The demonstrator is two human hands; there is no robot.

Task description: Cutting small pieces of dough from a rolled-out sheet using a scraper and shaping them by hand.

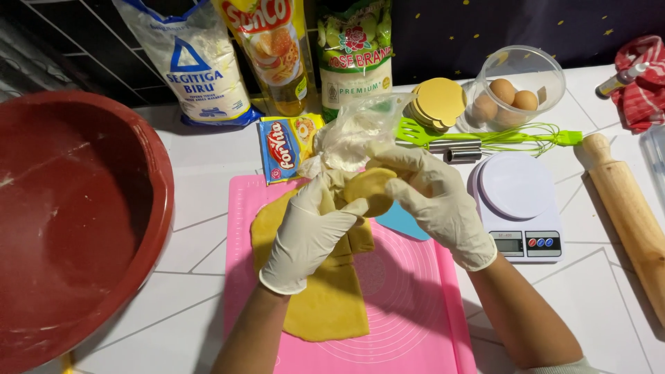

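Note:
Both my hands wear white gloves and meet above a pink silicone mat [415, 305]. My left hand [308, 232] grips the twisted neck of a clear plastic bag [357, 131] with filling inside. A small round piece of yellow dough [370, 187] rests in my right hand [433, 197], right under the bag's tip. A rolled sheet of yellow dough [329, 305] lies on the mat beneath my left wrist.
A big red basin [76, 215] fills the left. At the back stand a flour bag [201, 62], an oil pouch [273, 52] and a green sack [355, 55]. To the right are a kitchen scale [519, 204], a bowl of eggs [516, 86], a green whisk [512, 137] and a rolling pin [634, 221].

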